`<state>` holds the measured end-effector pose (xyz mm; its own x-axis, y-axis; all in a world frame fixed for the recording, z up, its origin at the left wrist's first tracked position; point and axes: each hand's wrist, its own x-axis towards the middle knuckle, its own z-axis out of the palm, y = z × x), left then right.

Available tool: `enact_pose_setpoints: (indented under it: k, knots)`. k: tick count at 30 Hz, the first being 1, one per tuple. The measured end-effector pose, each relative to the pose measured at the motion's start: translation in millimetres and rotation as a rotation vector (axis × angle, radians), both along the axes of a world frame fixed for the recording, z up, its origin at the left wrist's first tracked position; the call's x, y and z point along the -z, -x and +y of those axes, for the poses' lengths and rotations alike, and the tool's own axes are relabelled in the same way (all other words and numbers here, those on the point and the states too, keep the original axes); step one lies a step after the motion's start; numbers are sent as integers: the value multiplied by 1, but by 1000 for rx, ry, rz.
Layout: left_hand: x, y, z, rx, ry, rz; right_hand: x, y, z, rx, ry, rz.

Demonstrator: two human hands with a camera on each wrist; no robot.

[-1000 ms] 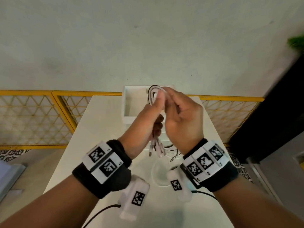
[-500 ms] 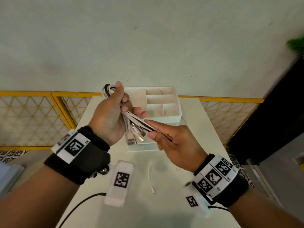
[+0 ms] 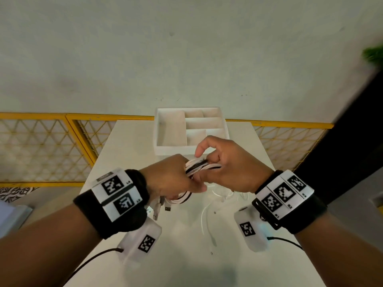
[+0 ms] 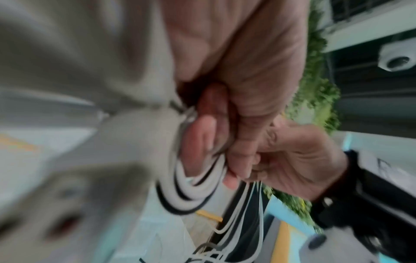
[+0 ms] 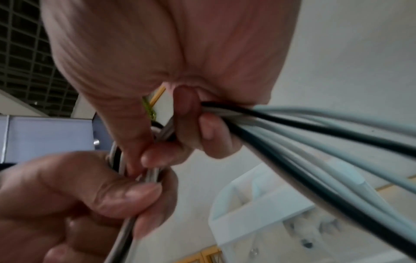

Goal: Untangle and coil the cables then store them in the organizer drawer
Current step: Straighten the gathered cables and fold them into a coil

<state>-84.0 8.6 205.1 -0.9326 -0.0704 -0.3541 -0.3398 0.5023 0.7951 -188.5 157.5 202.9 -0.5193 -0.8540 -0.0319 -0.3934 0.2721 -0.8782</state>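
Two hands meet above the long white table [image 3: 132, 154], whose left and right edges run beside a yellow mesh fence [image 3: 41, 150], and the white compartmented organizer drawer [image 3: 172, 129] sits at its far edge. Left hand [image 3: 174, 177] and right hand [image 3: 234, 166] each curl around the bundle of white and black cables [image 3: 199, 165], held near the drawer's front wall. One thin white cable [image 3: 207, 216] lies loose on the table below them.

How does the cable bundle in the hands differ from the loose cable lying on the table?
The cable bundle mixes white and black strands folded together, gripped by the left hand and right hand above the table. The loose cable is one thin white strand, lying uncoiled and untouched. Neither is in the organizer drawer.
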Motion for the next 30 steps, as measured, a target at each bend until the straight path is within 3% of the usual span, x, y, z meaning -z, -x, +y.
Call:
enact_pose_setpoints:
  k: [7,15,17,19,24,28,30]
  knots:
    - [0,2,-21,-299,-187,157,-1,31,18,186,162,114]
    - [-2,5,-21,-398,-298,337,8,20,11,351,404,157]
    - [-5,6,-15,-402,-420,374,5,10,4,383,464,190]
    - [-10,8,-6,-405,-546,413,6,-2,-6,372,521,284]
    - [-14,18,12,-444,-612,431,30,-38,-37,272,538,581]
    - [-10,21,7,-751,-772,445,47,-47,-42,160,381,600]
    - [-7,23,-4,-847,-892,447,47,-42,-37,110,419,568]
